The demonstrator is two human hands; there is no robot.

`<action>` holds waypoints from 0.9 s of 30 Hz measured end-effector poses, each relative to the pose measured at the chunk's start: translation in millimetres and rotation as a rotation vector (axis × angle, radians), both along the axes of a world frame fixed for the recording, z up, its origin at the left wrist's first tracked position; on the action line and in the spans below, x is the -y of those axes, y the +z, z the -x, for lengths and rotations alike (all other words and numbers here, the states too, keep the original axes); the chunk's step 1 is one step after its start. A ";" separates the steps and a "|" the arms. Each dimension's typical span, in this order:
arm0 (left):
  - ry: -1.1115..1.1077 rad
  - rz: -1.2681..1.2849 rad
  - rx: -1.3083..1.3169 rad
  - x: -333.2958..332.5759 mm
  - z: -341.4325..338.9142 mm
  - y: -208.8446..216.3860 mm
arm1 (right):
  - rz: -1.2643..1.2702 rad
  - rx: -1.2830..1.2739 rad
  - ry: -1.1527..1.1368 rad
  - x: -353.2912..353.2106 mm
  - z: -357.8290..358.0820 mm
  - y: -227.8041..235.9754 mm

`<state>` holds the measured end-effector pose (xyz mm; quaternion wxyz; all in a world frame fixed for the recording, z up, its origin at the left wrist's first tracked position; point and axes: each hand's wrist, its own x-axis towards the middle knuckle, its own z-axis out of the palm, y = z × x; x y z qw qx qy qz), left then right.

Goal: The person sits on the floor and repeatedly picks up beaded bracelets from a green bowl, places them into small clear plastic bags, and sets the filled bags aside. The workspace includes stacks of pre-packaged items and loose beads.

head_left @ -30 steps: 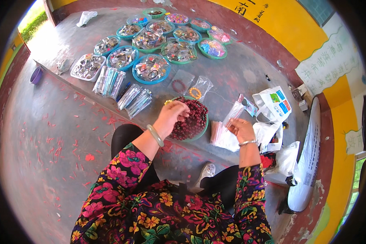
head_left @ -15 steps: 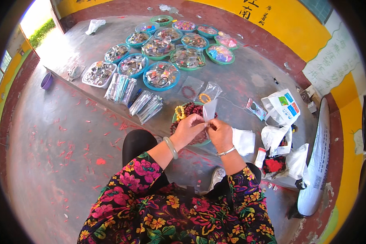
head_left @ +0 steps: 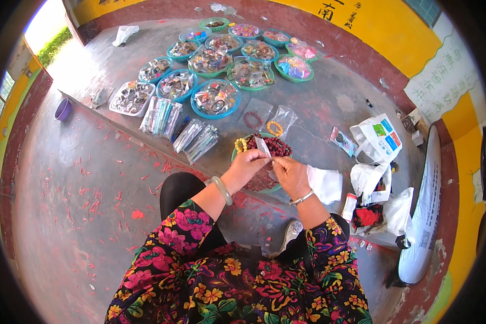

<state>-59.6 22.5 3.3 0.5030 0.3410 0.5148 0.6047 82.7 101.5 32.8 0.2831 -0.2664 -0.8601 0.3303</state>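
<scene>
Head view: I have both hands close together over a green bowl [head_left: 276,189]; left hand [head_left: 248,166] pinches a small clear bag [head_left: 263,144] between thumb and fingertips; right hand [head_left: 290,175] pinches the same bag at its near end, fingertips just beside the left's; bag points away from the wearer, above dark red beads [head_left: 279,147] in the bowl; yellow beads [head_left: 240,144] sit at the bowl's left side; stack of plastic bags [head_left: 326,184] lies just right of the right hand; past the bowl, I see a red bracelet [head_left: 245,119] and an orange bracelet [head_left: 275,134]; bag's contents too small to tell.
</scene>
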 end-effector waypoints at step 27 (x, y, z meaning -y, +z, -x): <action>0.000 0.025 0.210 -9.1 -1.1 -17.9 | 0.059 0.046 -0.123 -10.9 -5.2 -15.7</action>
